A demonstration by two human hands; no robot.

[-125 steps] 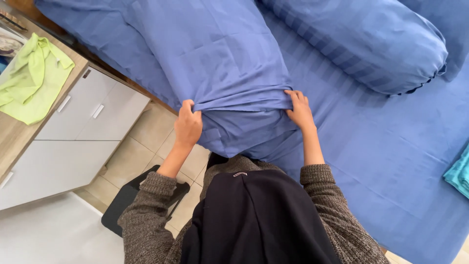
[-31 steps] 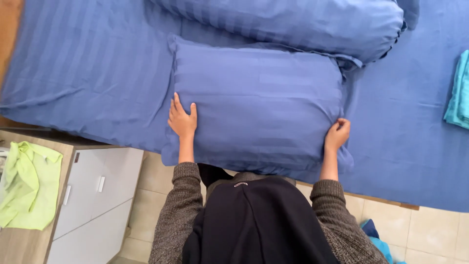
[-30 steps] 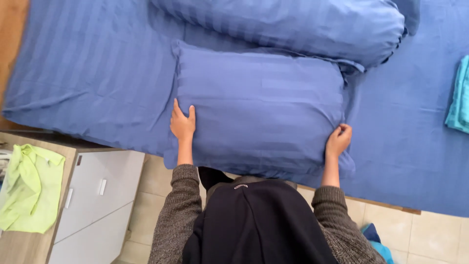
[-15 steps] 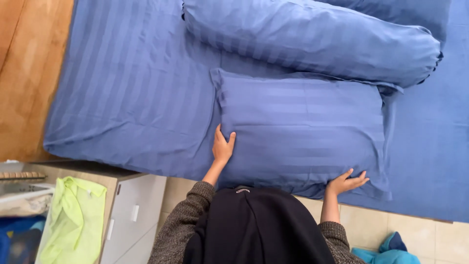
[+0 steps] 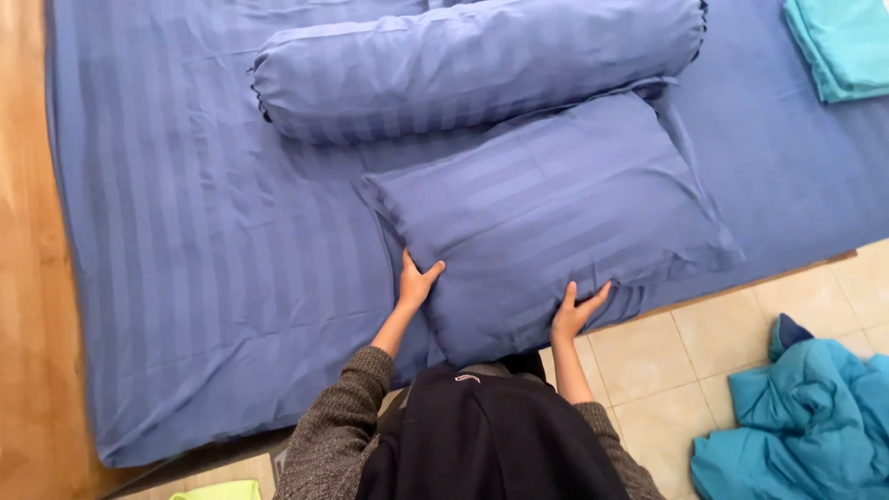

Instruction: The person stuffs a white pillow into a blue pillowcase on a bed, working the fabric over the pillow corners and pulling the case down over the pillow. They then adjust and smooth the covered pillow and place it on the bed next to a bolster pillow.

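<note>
Left hand (image 5: pixel 416 282) and right hand (image 5: pixel 575 313), fingers spread, press the blue pillow (image 5: pixel 546 218) at the bed's (image 5: pixel 185 278) near edge; likely soft, light; best gripped by its corners.

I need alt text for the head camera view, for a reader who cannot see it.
Seen from above, a person's left hand and right hand press on the near edge of a blue pillow lying on a blue bed sheet. A blue bolster lies behind it; turquoise cloth lies on the tiled floor.

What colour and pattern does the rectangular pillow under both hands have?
The rectangular pillow is blue with faint tone-on-tone stripes, seen best in the head view.
</note>
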